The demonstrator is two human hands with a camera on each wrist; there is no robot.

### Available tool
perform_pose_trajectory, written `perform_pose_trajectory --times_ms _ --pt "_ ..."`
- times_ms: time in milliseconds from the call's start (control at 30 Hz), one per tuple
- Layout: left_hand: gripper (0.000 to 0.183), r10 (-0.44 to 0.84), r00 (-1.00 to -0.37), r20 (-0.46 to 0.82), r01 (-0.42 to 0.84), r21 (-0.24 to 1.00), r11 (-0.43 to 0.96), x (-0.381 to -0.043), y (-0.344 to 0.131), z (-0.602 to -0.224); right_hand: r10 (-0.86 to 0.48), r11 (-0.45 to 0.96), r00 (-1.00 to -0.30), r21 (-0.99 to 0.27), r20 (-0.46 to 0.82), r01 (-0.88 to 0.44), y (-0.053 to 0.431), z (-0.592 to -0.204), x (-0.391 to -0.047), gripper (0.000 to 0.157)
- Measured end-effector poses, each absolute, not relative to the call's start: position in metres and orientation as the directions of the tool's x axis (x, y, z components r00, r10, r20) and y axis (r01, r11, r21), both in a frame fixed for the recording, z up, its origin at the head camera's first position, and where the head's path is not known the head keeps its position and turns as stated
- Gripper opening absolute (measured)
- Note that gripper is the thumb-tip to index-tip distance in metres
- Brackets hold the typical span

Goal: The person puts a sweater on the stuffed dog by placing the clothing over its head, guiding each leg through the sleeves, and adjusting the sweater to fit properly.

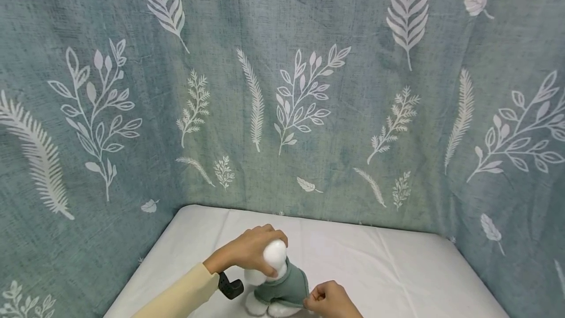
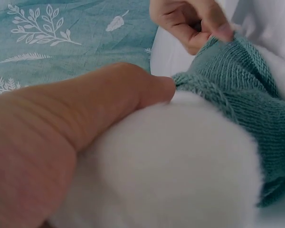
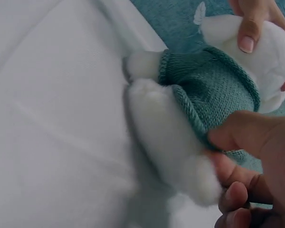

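Observation:
A white plush toy (image 1: pixel 274 255) in a green knitted sweater (image 1: pixel 287 286) is on the white surface. My left hand (image 1: pixel 253 249) grips its head, fingers over the top and thumb at the neck edge of the sweater. With thumb and forefinger, my right hand (image 1: pixel 331 301) pinches the sweater's edge, low on the toy's right-hand side. In the right wrist view the pinched hem lies beside a white furry leg (image 3: pixel 161 128). Up close in the left wrist view, white fur (image 2: pixel 180 161) fills the space under my left thumb. The toy's face is hidden.
The white padded surface (image 1: pixel 375 264) spreads around the toy. Green-blue curtains with white leaf prints (image 1: pixel 309 161) enclose it at the back and both sides. A black band with a small device (image 1: pixel 230 286) is on my left wrist, below a cream sleeve (image 1: pixel 181 293).

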State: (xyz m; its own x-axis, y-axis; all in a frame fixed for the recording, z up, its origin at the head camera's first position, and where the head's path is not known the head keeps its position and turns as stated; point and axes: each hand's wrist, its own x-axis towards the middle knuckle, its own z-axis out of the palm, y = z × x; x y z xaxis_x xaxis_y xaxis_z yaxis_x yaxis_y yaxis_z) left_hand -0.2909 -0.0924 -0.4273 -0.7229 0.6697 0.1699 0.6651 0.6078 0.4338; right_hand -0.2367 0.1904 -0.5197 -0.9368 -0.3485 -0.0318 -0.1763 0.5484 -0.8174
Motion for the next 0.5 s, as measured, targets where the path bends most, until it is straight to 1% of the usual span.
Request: perform_pose_trajectory --times_ms 67,167,333,400,500 --pt "0.056 0.671 -0.721 0.173 0.670 0.422 0.611 -0.291 -0.093 -0.427 -0.316 0.554 -0.947 -0.821 -0.049 -0.142 0.187 -0.517 -0.242 0.031" --pt "0.057 0.667 -0.723 0.177 0.671 0.410 0.618 -0.291 -0.094 -0.427 -0.233 0.553 -0.971 -0.829 -0.056 -0.084 0.181 -0.513 -0.251 0.039" --pt "0.057 0.671 -0.721 0.173 0.672 0.411 0.616 -0.289 -0.093 -0.426 -0.107 0.531 -0.989 -0.847 -0.098 0.026 0.171 -0.512 -0.268 0.039" --pt "0.058 0.676 -0.718 0.168 0.673 0.415 0.612 -0.288 -0.092 -0.425 -0.100 0.508 -0.984 -0.858 -0.147 0.076 0.170 -0.516 -0.275 0.037" --pt "0.058 0.677 -0.718 0.161 0.671 0.419 0.612 -0.288 -0.091 -0.426 -0.131 0.458 -0.971 -0.881 -0.201 0.121 0.172 -0.521 -0.282 0.036"
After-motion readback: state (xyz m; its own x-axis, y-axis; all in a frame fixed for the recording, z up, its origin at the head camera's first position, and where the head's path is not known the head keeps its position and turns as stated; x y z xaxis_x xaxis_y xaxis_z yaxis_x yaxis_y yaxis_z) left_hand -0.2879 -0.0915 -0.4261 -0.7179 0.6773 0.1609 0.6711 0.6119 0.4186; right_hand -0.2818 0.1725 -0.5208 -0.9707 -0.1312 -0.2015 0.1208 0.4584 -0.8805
